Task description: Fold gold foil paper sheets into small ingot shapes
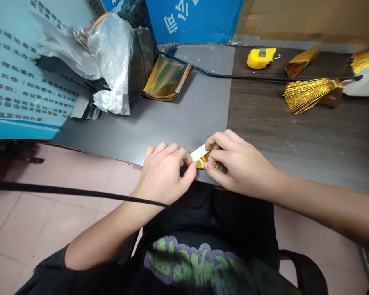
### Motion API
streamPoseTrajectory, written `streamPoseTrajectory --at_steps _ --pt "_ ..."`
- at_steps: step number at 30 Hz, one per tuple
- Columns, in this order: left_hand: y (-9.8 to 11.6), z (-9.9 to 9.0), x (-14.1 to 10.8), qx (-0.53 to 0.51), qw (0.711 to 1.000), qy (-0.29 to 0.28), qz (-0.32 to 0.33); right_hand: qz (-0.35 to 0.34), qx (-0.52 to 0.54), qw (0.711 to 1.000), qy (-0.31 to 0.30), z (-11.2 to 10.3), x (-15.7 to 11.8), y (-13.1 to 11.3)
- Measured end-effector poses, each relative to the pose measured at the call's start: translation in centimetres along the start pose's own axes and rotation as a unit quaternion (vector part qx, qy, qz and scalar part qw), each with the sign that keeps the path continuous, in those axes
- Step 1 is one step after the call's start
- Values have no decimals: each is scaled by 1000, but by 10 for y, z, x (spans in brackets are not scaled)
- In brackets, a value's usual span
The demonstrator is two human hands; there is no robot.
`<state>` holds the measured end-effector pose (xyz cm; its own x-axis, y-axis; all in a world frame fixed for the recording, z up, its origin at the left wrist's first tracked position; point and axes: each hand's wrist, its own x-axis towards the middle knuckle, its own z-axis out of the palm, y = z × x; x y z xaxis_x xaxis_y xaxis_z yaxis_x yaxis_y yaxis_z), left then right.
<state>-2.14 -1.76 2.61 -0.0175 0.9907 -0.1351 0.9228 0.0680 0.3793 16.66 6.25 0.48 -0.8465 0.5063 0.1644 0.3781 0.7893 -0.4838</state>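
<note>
At the table's front edge, a small piece of gold foil (203, 161) with a white strip (198, 153) along its far side lies between my two hands. My left hand (169, 170) pinches its left end between thumb and forefinger. On the other end, the fingers of my right hand (233, 159) are closed and partly cover the foil. How the strip is joined to the foil is hidden by my fingers.
A stack of gold foil sheets (166, 80) leans by a crumpled plastic bag (110, 53). Along the back are a yellow tape measure (260, 58), a folded gold piece (303, 61) and a tied gold tinsel bundle (310, 92). A black cable (233, 76) crosses the table (184, 123).
</note>
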Motion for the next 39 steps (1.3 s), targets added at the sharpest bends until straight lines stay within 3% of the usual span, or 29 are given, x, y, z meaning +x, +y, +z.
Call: streamPoseTrajectory --at_steps 25,30,39 --pt "-3 3 -1 2 1000 19 -11 18 25 999 20 6 2 2" --pt "-3 3 0 1 1000 18 -16 27 21 999 1 4 3 2" --pt "-3 5 -6 16 999 8 -40 -14 49 999 -16 -1 1 9"
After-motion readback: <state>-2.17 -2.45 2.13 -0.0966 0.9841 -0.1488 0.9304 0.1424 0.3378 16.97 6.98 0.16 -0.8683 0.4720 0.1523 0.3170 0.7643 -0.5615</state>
